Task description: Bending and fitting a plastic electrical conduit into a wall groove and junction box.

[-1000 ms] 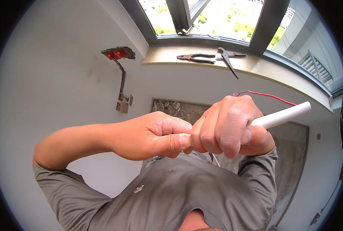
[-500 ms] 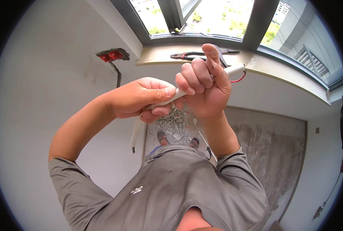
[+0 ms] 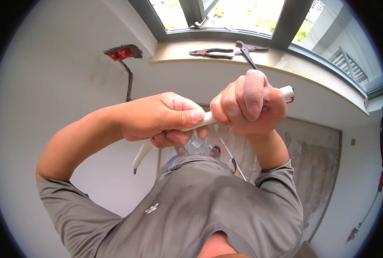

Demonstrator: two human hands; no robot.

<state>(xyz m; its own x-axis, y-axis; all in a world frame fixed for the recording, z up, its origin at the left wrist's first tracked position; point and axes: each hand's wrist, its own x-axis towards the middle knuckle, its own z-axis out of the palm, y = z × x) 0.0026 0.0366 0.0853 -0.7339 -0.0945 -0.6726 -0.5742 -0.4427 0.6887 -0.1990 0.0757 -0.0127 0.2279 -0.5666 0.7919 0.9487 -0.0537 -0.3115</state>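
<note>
Two hands: both closed around one white plastic conduit tube (image 3: 208, 120), held up in front of the chest, between the camera and the wall.
Left hand (image 3: 161, 118): fist wrapped on the tube's lower stretch, thumb laid along the top and pointing toward the other hand; knuckles face the camera.
Right hand (image 3: 249, 105): clenched on the upper stretch, just beside the left, fingers curled over, thumb pressed across them.
Tube position: runs slantwise, low at the person's left, high at the right. Upper end pokes out past the right fist; lower end hangs free below the left fist and tapers to a dark tip.
Thin red wire (image 3: 291, 100): a short bit shows at the tube's upper end; another red strand drops below the right hand. Whether they are one wire, cannot tell.
Clothing: grey short-sleeved shirt (image 3: 208, 206) fills the lower frame.
Grey stone window sill (image 3: 174, 50): above the hands, well apart from them. Red-handled pliers (image 3: 211, 53) lie flat on it; dark-handled cutters (image 3: 246, 50) lie just beside them, crossing the sill edge.
White plastered wall (image 3: 49, 94): red electrical box (image 3: 119, 53) set in a rough cut-out, with a dark chased groove running down from it.
Bare cement patch (image 3: 312, 159): below the sill, behind the right forearm.
</note>
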